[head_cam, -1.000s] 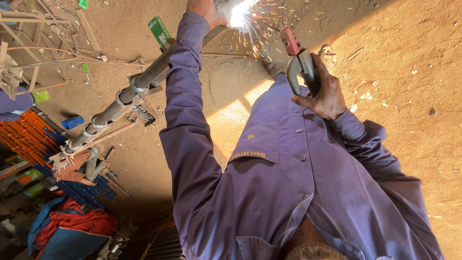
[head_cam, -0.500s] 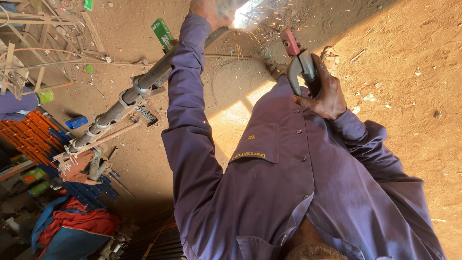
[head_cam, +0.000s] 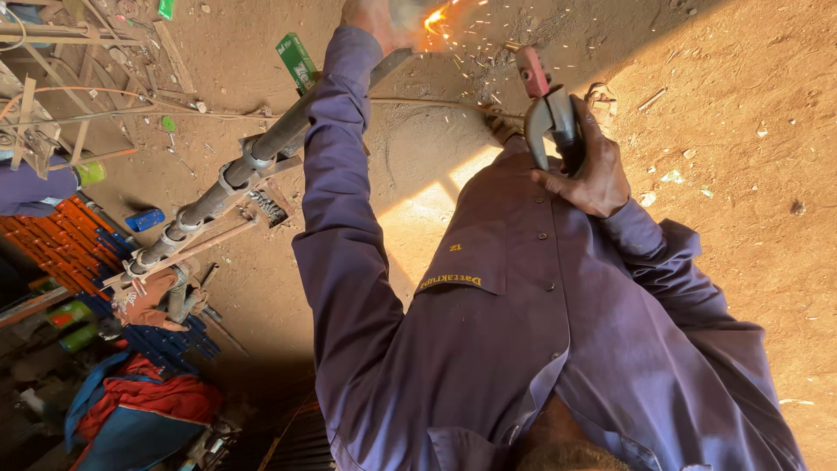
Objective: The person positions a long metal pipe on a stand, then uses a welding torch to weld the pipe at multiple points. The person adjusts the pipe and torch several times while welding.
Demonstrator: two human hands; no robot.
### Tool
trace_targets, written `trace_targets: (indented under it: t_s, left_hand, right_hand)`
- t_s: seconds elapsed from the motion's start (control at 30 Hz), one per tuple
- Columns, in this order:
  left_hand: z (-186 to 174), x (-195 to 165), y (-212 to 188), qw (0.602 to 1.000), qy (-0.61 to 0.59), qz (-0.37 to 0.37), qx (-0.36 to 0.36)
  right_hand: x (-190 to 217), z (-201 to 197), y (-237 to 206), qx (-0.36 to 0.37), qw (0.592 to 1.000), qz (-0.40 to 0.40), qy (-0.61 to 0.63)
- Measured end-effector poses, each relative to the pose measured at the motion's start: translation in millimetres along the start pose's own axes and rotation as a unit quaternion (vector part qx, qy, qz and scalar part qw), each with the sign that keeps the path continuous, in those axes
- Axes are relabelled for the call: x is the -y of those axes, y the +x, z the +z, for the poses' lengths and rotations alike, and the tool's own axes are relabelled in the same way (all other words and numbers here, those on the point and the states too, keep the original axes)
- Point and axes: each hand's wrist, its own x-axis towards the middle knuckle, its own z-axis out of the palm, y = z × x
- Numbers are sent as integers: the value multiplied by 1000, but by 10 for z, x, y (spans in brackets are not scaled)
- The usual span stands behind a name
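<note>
I look down my own purple work shirt. My left hand is stretched out to the top edge, closed around the far end of a long grey metal pipe with ring collars. Orange sparks fly right beside that hand. My right hand is held up near my chest, gripping a grey welding electrode holder with a red tip that points toward the sparks. The pipe runs down-left onto a thin metal frame.
The sandy dirt floor is littered with scraps. A green box lies by the pipe, a blue can further left. Orange bars, red and blue cloth and another person's purple sleeve crowd the left.
The bright white glare at the pipe's end has died down to a small orange spark burst. Both hands have stayed almost where they were.
</note>
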Motion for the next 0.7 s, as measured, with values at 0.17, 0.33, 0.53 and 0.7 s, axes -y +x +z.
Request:
trace_targets:
  t_s: [0.17, 0.33, 0.53, 0.7]
  left_hand:
    - [-66, 17, -93, 998, -14, 45, -35]
    - [-75, 23, -62, 999, 4, -36, 19]
    - [91, 78, -10, 996, 42, -65, 36]
    - [239, 179, -18, 998, 40, -39, -2]
  right_hand:
    - [-64, -156, -189, -19, 999, 32, 8]
    - [-135, -346, -317, -41, 998, 30, 21]
    - [-177, -563, -390, -47, 999, -12, 10]
    - [-222, -780, -402, -21, 999, 14, 31]
